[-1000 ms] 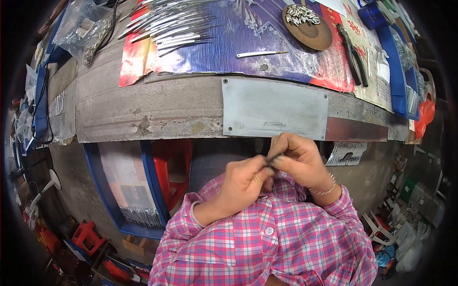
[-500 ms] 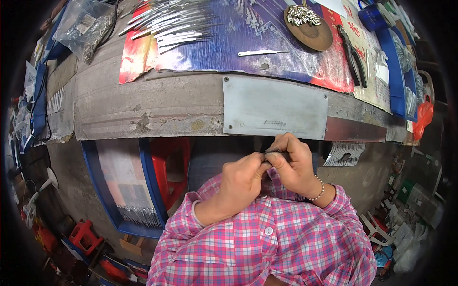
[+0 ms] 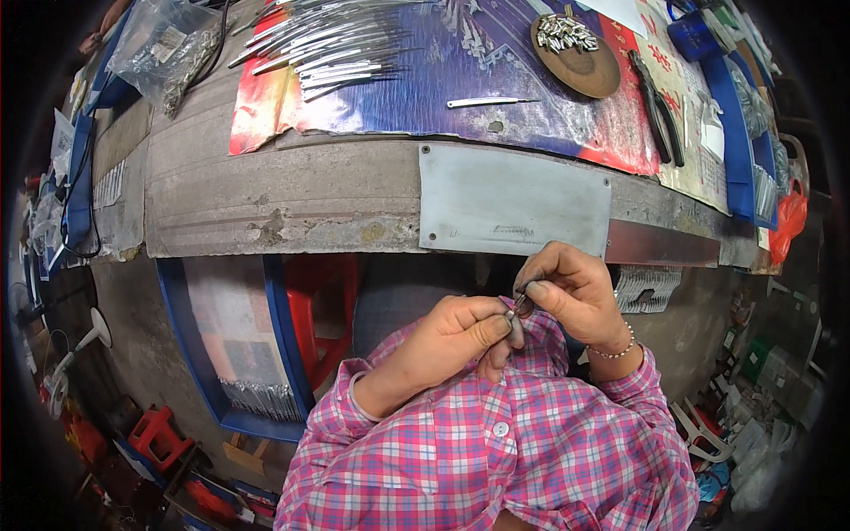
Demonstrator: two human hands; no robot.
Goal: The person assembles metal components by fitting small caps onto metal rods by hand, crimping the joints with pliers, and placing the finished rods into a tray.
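Observation:
Close to my chest, below the bench edge, both hands work together. My left hand is closed, thumb pressed on the forefinger, with a small metal piece pinched at their tips. To its right and slightly higher, my right hand is closed in a pinch at the same spot. A thin dark tip shows under its thumb, too small to name. A single slim silvery strip with a pointed end lies on the bench, ahead of my hands. Many similar strips lie in a heap at the far left.
A round brown dish holds small metal sleeves at the back right, beside black-handled pliers. A grey metal plate is screwed to the bench's front edge. Blue trays stand below left, near a red stool.
My hands have drawn apart slightly, the right moving to the right and the left turning more open to view. The small metal piece between them now shows. The view has shifted slightly.

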